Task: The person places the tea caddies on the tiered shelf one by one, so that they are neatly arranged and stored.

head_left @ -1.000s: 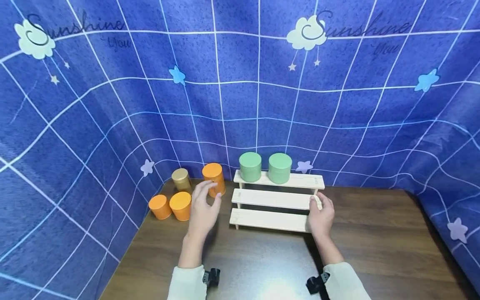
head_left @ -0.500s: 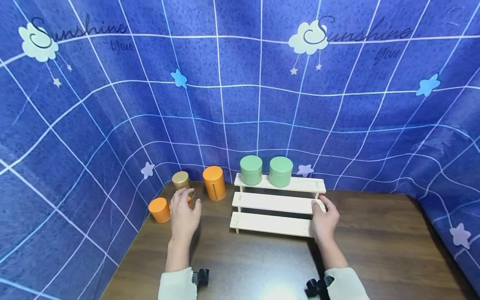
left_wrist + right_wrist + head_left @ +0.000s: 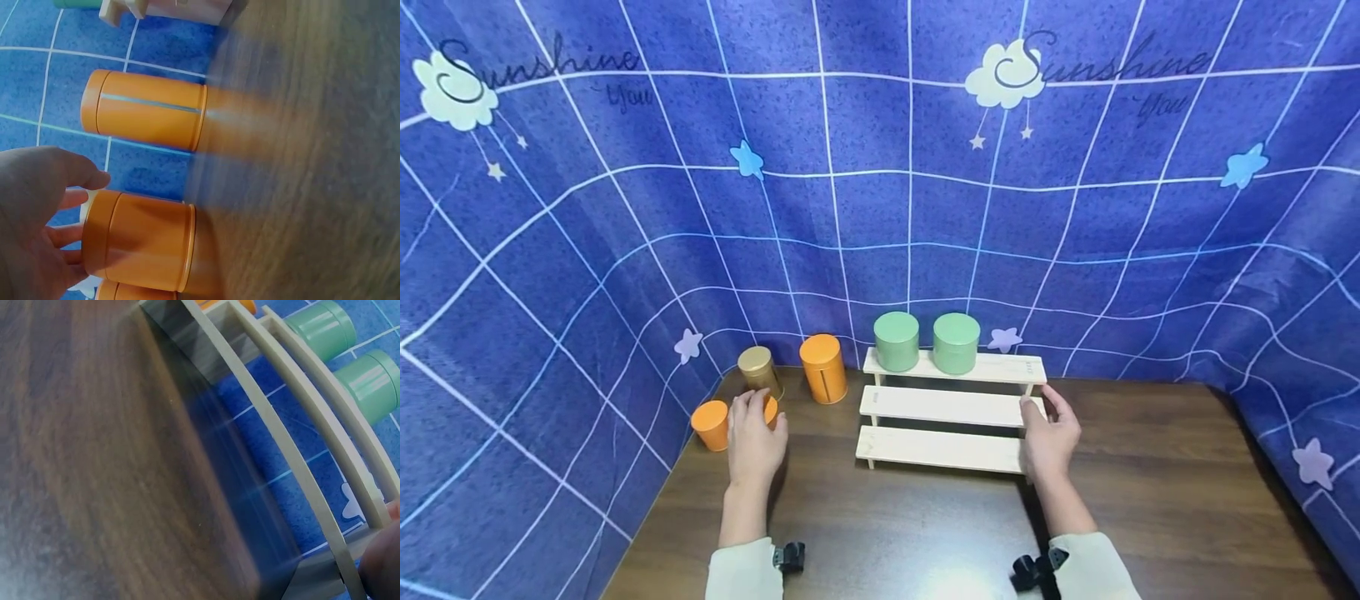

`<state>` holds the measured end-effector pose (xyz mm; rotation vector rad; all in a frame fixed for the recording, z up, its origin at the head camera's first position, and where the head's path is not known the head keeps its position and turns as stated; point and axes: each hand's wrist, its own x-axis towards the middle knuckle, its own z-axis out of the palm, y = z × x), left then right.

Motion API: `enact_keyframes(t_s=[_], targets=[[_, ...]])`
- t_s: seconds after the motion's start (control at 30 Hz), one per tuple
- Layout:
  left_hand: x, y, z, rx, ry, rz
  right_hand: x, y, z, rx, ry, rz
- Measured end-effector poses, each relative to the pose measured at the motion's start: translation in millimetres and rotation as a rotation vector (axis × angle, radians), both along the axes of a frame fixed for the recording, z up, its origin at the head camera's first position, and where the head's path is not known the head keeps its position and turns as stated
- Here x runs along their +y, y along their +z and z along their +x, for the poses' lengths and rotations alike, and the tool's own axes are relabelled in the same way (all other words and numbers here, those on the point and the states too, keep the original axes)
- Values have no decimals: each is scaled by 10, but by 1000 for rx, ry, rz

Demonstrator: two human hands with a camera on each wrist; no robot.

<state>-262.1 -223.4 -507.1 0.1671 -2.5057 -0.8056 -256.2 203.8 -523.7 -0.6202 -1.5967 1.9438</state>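
My left hand [image 3: 756, 435] reaches over an orange canister [image 3: 147, 240] that stands on the table. In the left wrist view its fingers spread around the lid end, with the thumb at the near side of the lid. My right hand [image 3: 1051, 437] grips the right end of a pale wooden three-step display rack [image 3: 947, 406], thumb on the middle step and fingers at the side. Two green canisters [image 3: 896, 342] stand on the rack's top step. A taller orange canister [image 3: 823, 369] stands between the left hand and the rack.
A gold canister [image 3: 758, 369] stands behind the left hand, and a smaller orange canister [image 3: 711, 425] just to its left. A blue patterned cloth [image 3: 880, 208] hangs behind and beside the brown wooden table [image 3: 1150, 467].
My left hand has moved left, from beside the taller orange canister to the orange canister at the left. My right hand stays at the rack's right end.
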Motion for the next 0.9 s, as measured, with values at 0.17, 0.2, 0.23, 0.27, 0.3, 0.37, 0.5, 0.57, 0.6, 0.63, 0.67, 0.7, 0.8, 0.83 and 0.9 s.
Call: enact_keyframes(t_s=[0.17, 0.2, 0.23, 0.27, 0.3, 0.37, 0.5, 0.57, 0.6, 0.63, 0.67, 0.7, 0.8, 0.83, 0.9], targets=[[-2, -14, 20, -20, -10, 27, 33, 3, 28, -17, 29, 7], [-4, -12, 20, -23, -11, 36, 42, -1, 38, -25, 44, 30], [-6, -5, 20, -29, -14, 44, 52, -7, 47, -31, 61, 59], [-10, 2, 16, -36, -14, 52, 62, -13, 55, -32, 78, 87], [-18, 10, 10, -44, -14, 58, 71, -20, 61, -34, 95, 121], [-38, 34, 0, -61, -11, 74, 82, -34, 64, -35, 129, 180], [-91, 79, -14, -100, 1, 104, 70, -46, 50, -61, 162, 256], [-114, 91, -17, -124, -1, 114, 54, -42, 41, -75, 155, 281], [-122, 93, -17, -133, -2, 114, 49, -41, 37, -79, 145, 291], [-127, 93, -18, -142, -6, 114, 43, -42, 33, -79, 135, 297], [-132, 90, -19, -148, -10, 111, 40, -43, 31, -78, 125, 304], [-136, 84, -20, -152, -14, 112, 38, -45, 31, -74, 119, 304], [-135, 80, -14, -169, -19, 107, 40, -58, 37, -72, 120, 316], [-133, 79, -12, -175, -21, 106, 41, -64, 38, -73, 122, 324], [-126, 83, -7, -192, -21, 103, 46, -80, 37, -81, 125, 334]])
